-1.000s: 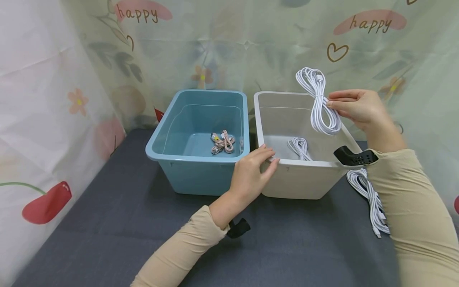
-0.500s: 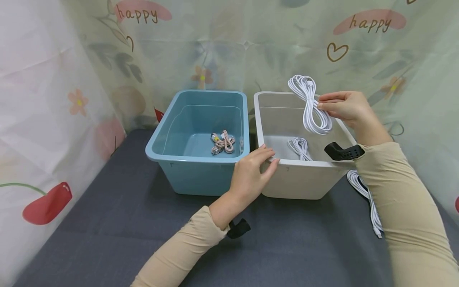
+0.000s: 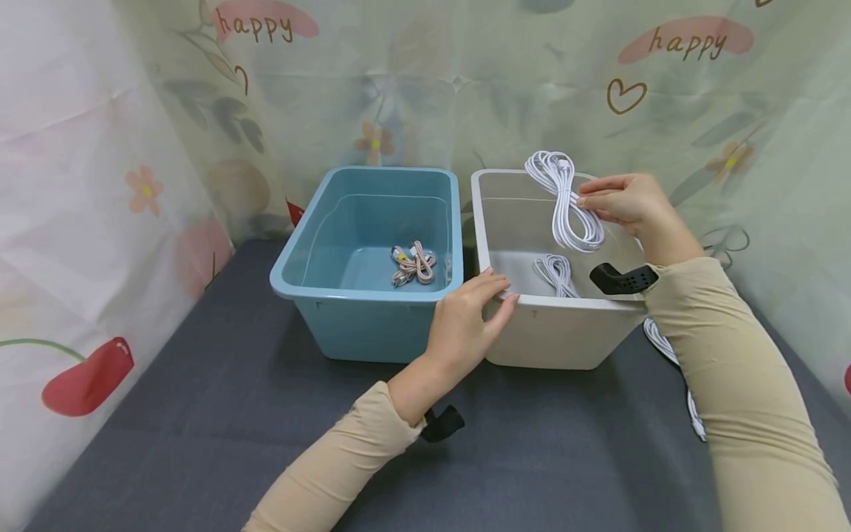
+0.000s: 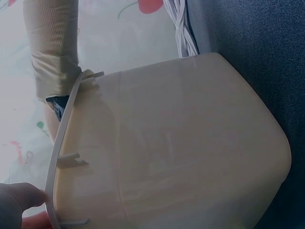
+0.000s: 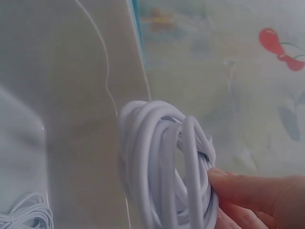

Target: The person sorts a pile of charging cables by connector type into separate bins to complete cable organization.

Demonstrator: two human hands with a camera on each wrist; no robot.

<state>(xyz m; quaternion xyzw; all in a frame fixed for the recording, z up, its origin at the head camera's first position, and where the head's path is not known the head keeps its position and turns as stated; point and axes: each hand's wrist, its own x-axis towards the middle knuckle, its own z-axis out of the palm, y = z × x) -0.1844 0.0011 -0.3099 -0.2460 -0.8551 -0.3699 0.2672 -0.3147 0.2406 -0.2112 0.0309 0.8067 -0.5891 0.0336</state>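
My right hand (image 3: 634,210) pinches a bundled white cable (image 3: 565,199) between thumb and fingers, over the right part of the light grey bin (image 3: 572,332). In the right wrist view the thick coils of this white cable (image 5: 157,162) fill the middle. Another white cable bundle (image 3: 555,275) lies on the bin's floor. My left hand (image 3: 462,318) holds the near left corner of that bin's rim, fingers on top and thumb at the front. In the left wrist view the thumb (image 4: 28,194) touches the rim.
A blue bin (image 3: 366,325) stands to the left with tied pinkish cables (image 3: 414,264) inside. More white cable (image 3: 696,417) lies on the dark tablecloth (image 3: 219,428), partly hidden by the right forearm. A patterned curtain (image 3: 459,81) hangs close behind both bins.
My right hand has carried the white cable left and slightly down, further over the grey bin. The right forearm now covers more of the cable on the table. The left hand stays put.
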